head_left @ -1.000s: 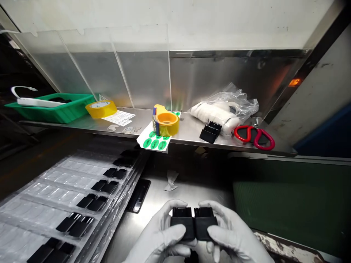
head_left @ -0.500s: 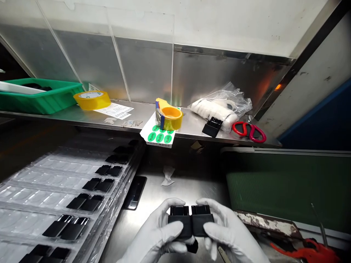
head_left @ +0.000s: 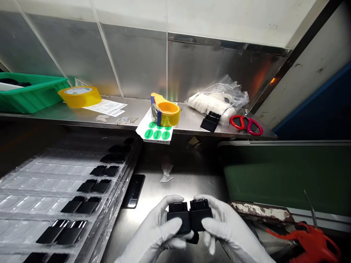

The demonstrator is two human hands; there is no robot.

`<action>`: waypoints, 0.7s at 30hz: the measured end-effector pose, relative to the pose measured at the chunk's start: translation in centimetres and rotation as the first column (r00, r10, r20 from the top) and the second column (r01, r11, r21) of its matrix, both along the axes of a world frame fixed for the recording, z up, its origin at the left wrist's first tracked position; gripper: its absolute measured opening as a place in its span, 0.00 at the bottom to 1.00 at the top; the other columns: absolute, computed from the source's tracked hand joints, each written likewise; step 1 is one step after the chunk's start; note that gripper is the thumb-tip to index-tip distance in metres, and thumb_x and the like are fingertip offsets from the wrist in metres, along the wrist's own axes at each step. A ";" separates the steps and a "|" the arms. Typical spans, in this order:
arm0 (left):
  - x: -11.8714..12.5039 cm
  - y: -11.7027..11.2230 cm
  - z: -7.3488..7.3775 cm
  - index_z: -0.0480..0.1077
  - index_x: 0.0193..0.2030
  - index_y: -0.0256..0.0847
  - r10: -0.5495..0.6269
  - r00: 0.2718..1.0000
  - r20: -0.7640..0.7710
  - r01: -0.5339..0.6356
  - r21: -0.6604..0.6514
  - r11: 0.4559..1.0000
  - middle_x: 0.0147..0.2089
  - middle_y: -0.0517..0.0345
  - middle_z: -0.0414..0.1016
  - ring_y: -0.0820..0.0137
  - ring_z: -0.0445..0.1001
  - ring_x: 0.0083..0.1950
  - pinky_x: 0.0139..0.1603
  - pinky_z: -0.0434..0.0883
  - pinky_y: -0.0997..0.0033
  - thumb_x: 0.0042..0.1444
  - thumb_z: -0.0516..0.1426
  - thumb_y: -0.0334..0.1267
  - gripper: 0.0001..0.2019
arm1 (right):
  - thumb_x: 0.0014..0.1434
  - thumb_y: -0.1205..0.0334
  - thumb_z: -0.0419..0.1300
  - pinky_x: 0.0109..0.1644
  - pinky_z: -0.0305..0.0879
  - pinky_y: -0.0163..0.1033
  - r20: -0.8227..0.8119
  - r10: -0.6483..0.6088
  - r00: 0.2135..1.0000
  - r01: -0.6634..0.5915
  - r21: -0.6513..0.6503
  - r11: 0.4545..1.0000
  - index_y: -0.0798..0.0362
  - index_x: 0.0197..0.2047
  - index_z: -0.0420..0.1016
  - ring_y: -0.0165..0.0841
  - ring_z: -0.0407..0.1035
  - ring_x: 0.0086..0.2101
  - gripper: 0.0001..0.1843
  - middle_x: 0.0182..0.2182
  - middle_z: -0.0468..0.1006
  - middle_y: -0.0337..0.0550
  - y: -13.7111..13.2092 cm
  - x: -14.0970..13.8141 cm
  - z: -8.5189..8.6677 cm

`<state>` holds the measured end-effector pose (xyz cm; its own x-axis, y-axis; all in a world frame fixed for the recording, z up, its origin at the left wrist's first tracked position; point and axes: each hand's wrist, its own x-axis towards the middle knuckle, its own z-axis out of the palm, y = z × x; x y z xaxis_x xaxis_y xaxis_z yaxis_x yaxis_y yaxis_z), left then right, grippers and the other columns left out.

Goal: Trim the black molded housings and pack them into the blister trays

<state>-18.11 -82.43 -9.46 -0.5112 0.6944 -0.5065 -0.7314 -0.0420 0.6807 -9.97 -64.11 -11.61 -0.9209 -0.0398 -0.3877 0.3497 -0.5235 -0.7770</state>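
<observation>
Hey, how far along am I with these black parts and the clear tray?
Done: the clear tray already holds pairs of black parts down its right-hand column. In hand: the left hand and the right hand each hold one black part, side by side above the steel table. Left: most tray pockets look empty, and a spare black part lies on the shelf.

Your hands [head_left: 189, 233] run off the near edge; the far-left green bin [head_left: 27, 95] and near-right orange tool [head_left: 315, 243] are cropped.
</observation>
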 end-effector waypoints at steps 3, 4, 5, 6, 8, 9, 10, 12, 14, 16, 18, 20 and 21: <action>0.6 0.0 0.5 0.70 0.50 0.39 0.009 0.997 -0.075 -0.009 0.004 1.000 0.44 0.50 0.77 0.63 0.78 0.42 0.38 0.74 0.69 0.49 0.67 0.41 0.22 | 0.50 0.57 0.72 0.21 0.70 0.26 -0.030 0.030 0.999 -0.031 -0.015 0.999 0.62 0.53 0.62 0.26 0.72 0.20 0.34 0.27 0.78 0.43 0.1 0.2 -0.3; 0.8 0.0 0.8 0.71 0.48 0.39 0.005 0.995 -0.102 -0.006 -0.007 1.000 0.44 0.50 0.78 0.62 0.78 0.44 0.40 0.73 0.69 0.50 0.66 0.42 0.20 | 0.50 0.57 0.72 0.21 0.69 0.26 -0.029 0.035 0.999 -0.035 -0.011 0.999 0.63 0.52 0.63 0.26 0.72 0.20 0.33 0.24 0.78 0.42 0.2 0.2 -0.4; 0.9 0.0 1.2 0.73 0.47 0.38 -0.008 0.992 -0.125 0.005 -0.026 1.000 0.44 0.50 0.78 0.61 0.77 0.45 0.43 0.73 0.68 0.51 0.65 0.43 0.18 | 0.50 0.56 0.71 0.21 0.69 0.26 -0.026 0.038 0.999 -0.038 -0.001 0.999 0.64 0.52 0.64 0.26 0.72 0.20 0.32 0.22 0.77 0.42 0.2 0.2 -0.5; 0.9 0.0 1.4 0.73 0.46 0.38 -0.024 0.990 -0.139 0.017 -0.048 0.999 0.44 0.50 0.78 0.61 0.77 0.46 0.44 0.72 0.68 0.52 0.64 0.43 0.17 | 0.51 0.56 0.71 0.21 0.68 0.25 -0.025 0.042 0.999 -0.041 0.008 0.999 0.65 0.51 0.65 0.26 0.72 0.19 0.31 0.20 0.77 0.42 0.2 0.2 -0.6; 0.8 0.1 1.7 0.74 0.44 0.37 -0.078 0.988 -0.136 0.066 -0.090 0.994 0.44 0.50 0.79 0.62 0.76 0.46 0.44 0.72 0.68 0.52 0.64 0.43 0.15 | 0.51 0.55 0.70 0.22 0.68 0.25 -0.025 0.044 0.999 -0.043 0.023 0.999 0.65 0.48 0.68 0.26 0.72 0.20 0.28 0.21 0.77 0.43 0.2 0.3 -0.6; 0.7 0.2 1.6 0.74 0.43 0.36 -0.109 0.986 -0.125 0.097 -0.100 0.990 0.43 0.51 0.79 0.63 0.76 0.44 0.42 0.71 0.69 0.51 0.64 0.42 0.15 | 0.51 0.55 0.70 0.22 0.68 0.25 -0.024 0.044 0.999 -0.043 0.031 0.999 0.65 0.46 0.69 0.25 0.72 0.20 0.26 0.22 0.77 0.43 0.2 0.3 -0.6; 0.5 0.2 1.3 0.74 0.43 0.36 -0.131 0.984 -0.117 0.119 -0.101 0.988 0.41 0.52 0.79 0.64 0.76 0.43 0.41 0.71 0.70 0.51 0.64 0.40 0.14 | 0.51 0.56 0.70 0.22 0.67 0.25 -0.022 0.041 0.999 -0.040 0.040 0.998 0.64 0.45 0.70 0.25 0.72 0.20 0.25 0.23 0.77 0.43 0.2 0.4 -0.5; 0.4 0.3 0.5 0.74 0.39 0.36 -0.136 0.981 -0.139 0.123 -0.102 0.987 0.36 0.56 0.78 0.68 0.75 0.38 0.37 0.70 0.73 0.49 0.64 0.33 0.10 | 0.49 0.58 0.71 0.22 0.67 0.26 0.001 0.037 0.999 -0.037 0.059 0.998 0.63 0.43 0.71 0.26 0.72 0.21 0.23 0.25 0.77 0.43 -0.1 0.4 -0.3; 0.5 0.2 -0.6 0.74 0.35 0.38 -0.083 0.973 -0.216 0.058 -0.121 0.991 0.31 0.62 0.76 0.71 0.72 0.34 0.35 0.68 0.75 0.45 0.63 0.24 0.10 | 0.46 0.64 0.71 0.23 0.68 0.29 0.050 0.028 0.998 -0.033 0.091 0.995 0.61 0.41 0.72 0.28 0.72 0.22 0.20 0.24 0.77 0.42 -0.4 0.6 -0.1; 1.0 0.1 -1.8 0.75 0.33 0.40 -0.019 0.929 -0.370 -0.023 -0.111 0.994 0.31 0.64 0.75 0.72 0.72 0.34 0.36 0.69 0.75 0.43 0.63 0.22 0.11 | 0.41 0.70 0.72 0.25 0.68 0.32 0.068 -0.009 0.998 -0.002 0.161 0.987 0.57 0.37 0.73 0.31 0.72 0.25 0.19 0.25 0.77 0.39 -0.8 0.8 -0.2; 1.6 -0.1 -2.7 0.77 0.34 0.43 0.054 0.810 -0.584 -0.078 -0.015 0.997 0.32 0.63 0.76 0.71 0.72 0.34 0.37 0.71 0.73 0.47 0.64 0.24 0.10 | 0.38 0.74 0.72 0.30 0.68 0.33 0.006 -0.045 0.999 0.042 0.259 0.965 0.54 0.35 0.75 0.31 0.71 0.29 0.19 0.28 0.76 0.37 -1.3 1.2 -0.5; 2.0 -0.3 -3.4 0.78 0.39 0.48 0.131 0.626 -0.768 -0.077 0.107 0.991 0.32 0.61 0.75 0.69 0.73 0.33 0.36 0.72 0.70 0.51 0.62 0.26 0.12 | 0.40 0.73 0.72 0.34 0.66 0.32 -0.094 -0.061 0.994 0.089 0.334 0.938 0.50 0.35 0.78 0.30 0.69 0.31 0.17 0.30 0.76 0.36 -1.6 1.7 -1.2; 2.0 -0.4 -3.6 0.77 0.42 0.50 0.162 0.535 -0.829 -0.069 0.147 0.987 0.32 0.60 0.75 0.69 0.72 0.33 0.36 0.73 0.69 0.52 0.61 0.26 0.14 | 0.44 0.72 0.71 0.35 0.66 0.32 -0.164 -0.054 0.985 0.113 0.370 0.922 0.48 0.37 0.79 0.29 0.69 0.32 0.16 0.32 0.77 0.37 -1.6 2.0 -1.6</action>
<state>-16.07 -82.83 -13.11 -0.7481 0.6132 0.2535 0.1850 -0.1740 0.9672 -8.00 -65.75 -13.16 -0.9625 0.1618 -0.2179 0.1834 -0.2041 -0.9616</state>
